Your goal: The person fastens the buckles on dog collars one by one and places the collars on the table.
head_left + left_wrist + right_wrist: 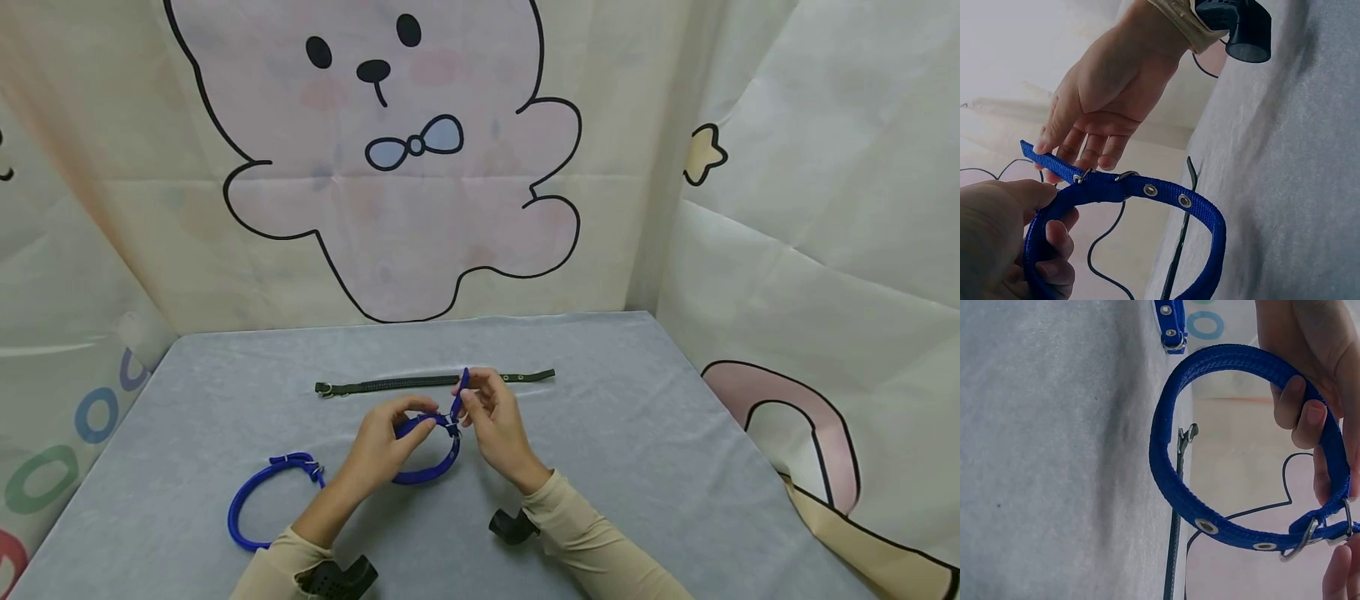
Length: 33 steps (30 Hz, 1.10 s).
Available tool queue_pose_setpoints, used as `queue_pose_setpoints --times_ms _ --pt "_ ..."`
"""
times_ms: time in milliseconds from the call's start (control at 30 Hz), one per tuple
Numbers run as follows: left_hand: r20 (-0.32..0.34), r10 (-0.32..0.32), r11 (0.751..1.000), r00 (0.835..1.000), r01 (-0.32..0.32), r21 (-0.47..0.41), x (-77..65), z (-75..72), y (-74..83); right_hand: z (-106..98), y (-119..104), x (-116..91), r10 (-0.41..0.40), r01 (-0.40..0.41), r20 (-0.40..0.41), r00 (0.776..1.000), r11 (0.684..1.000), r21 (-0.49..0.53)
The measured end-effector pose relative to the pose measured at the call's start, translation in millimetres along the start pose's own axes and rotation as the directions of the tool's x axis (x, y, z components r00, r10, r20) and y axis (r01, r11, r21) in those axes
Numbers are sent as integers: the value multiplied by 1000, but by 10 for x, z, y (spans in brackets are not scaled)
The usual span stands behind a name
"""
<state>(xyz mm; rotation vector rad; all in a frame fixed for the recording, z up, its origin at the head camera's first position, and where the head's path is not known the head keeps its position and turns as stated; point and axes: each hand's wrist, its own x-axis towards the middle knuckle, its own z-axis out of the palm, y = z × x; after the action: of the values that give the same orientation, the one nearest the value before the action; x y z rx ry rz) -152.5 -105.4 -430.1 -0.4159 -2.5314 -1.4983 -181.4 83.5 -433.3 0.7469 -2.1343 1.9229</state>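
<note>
A blue collar (426,477) with metal eyelets and a buckle is held up off the table in a loop. My left hand (384,446) grips its band near the buckle, and the left wrist view shows fingers curled round the band (1215,240). The strap's free end passes through the buckle; my right hand (497,433) pinches that end between thumb and fingers. In the right wrist view the loop (1161,447) fills the middle, with a D-ring beside the buckle, and only fingertips of my right hand (1337,575) show.
Another blue collar (238,508), looped, lies on the grey cloth-covered table (637,467) beside my left forearm. A dark green collar (397,384) is stretched out behind my hands. Printed cloth walls (600,250) stand around the table.
</note>
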Motion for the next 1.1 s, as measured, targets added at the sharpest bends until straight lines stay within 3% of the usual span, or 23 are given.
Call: queue_pose_setpoints --times_ms 400,833,1100 --pt "4 153 988 988 -153 6 -16 10 10 -5 2 0 -38 38 -63 997 999 14" --pt "67 124 992 990 -125 4 -26 6 17 2 5 -20 -76 82 -112 991 995 51" --pt "79 97 995 992 -98 9 -16 -4 -2 -12 11 15 -93 94 -28 995 996 2"
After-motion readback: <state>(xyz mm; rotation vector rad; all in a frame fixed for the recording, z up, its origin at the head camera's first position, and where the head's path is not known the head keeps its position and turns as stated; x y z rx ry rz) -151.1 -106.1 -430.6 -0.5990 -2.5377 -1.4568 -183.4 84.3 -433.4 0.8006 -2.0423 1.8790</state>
